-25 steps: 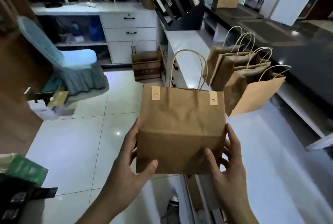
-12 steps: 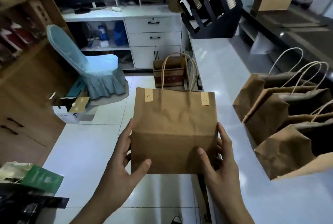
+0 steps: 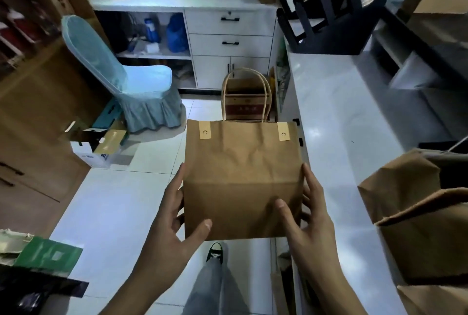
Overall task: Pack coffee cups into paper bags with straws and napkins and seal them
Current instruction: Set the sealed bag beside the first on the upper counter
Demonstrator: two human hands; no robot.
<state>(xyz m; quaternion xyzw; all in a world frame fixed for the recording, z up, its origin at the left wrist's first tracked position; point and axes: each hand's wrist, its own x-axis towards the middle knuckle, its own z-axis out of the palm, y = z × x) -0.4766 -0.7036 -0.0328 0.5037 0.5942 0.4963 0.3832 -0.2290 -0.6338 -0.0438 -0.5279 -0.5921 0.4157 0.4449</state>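
A brown paper bag (image 3: pixel 243 175) with twisted handles and two small sticker seals at its folded top is held upright in the air, over the floor beside the white counter (image 3: pixel 336 117). My left hand (image 3: pixel 174 228) grips its lower left side, thumb on the front. My right hand (image 3: pixel 306 221) grips its lower right side the same way. What is inside the bag is hidden. More brown paper bags (image 3: pixel 417 218) stand on the counter at the right edge. A black rack (image 3: pixel 331 10) with stacked paper cups sits at the counter's far end.
A blue-covered chair (image 3: pixel 131 74) and open cardboard boxes (image 3: pixel 101 145) stand on the tiled floor to the left. White drawers (image 3: pixel 229 41) line the back wall. A cardboard box (image 3: pixel 247 102) sits on the floor behind the bag. Green packaging (image 3: pixel 43 255) lies at lower left.
The view has swung left and down, so the counter bags slid toward the right edge. The held bag stays between both hands, now lower over the floor, with my leg and shoe visible.
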